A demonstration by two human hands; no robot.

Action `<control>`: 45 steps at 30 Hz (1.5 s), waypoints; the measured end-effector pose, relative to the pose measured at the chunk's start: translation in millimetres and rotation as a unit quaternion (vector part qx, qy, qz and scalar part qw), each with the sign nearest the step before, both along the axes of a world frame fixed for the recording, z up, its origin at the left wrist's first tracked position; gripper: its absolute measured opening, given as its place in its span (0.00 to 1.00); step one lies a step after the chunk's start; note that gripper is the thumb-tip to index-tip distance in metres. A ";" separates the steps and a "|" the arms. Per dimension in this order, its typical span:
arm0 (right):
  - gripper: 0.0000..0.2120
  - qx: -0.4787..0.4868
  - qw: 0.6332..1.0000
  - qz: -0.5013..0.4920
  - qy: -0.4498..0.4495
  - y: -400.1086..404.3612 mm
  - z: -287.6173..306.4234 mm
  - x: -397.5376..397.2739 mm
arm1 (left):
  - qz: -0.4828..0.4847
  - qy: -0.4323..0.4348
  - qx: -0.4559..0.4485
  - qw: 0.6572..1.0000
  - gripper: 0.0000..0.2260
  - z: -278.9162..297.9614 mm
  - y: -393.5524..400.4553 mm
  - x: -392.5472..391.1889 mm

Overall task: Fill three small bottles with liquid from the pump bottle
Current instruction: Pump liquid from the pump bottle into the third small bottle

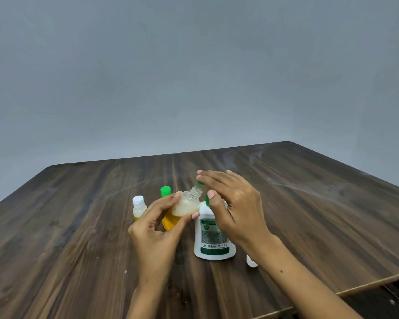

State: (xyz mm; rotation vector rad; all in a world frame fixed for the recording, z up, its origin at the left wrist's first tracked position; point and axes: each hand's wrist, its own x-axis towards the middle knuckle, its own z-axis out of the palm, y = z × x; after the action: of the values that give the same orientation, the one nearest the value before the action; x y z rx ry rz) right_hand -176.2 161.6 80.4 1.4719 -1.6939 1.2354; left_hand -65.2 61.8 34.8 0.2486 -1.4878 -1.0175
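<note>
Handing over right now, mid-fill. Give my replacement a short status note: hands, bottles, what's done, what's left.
Left hand holds the open small bottle tilted, mouth under the green spout.
Right hand rests on the pump bottle head, fingers straight.
White-capped bottle stands at left, capped, holding liquid; a green-capped bottle stands behind, contents hidden.
A small white object lies by the right wrist, unclear.
Done: held bottle partly full.
Left: finish it, cap it, check the others.
</note>
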 end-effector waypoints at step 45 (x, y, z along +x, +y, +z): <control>0.20 -0.022 1.000 0.007 0.006 -0.1 -3.4 -1.8 | 0.006 -0.010 0.002 1.000 0.17 1.1 3.4 4.2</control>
State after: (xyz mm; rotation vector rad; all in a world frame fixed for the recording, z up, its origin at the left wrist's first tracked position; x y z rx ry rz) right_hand -178.1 161.6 77.0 1.4648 -1.6416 1.2592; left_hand -61.0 65.2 35.9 0.2698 -1.5004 -1.0108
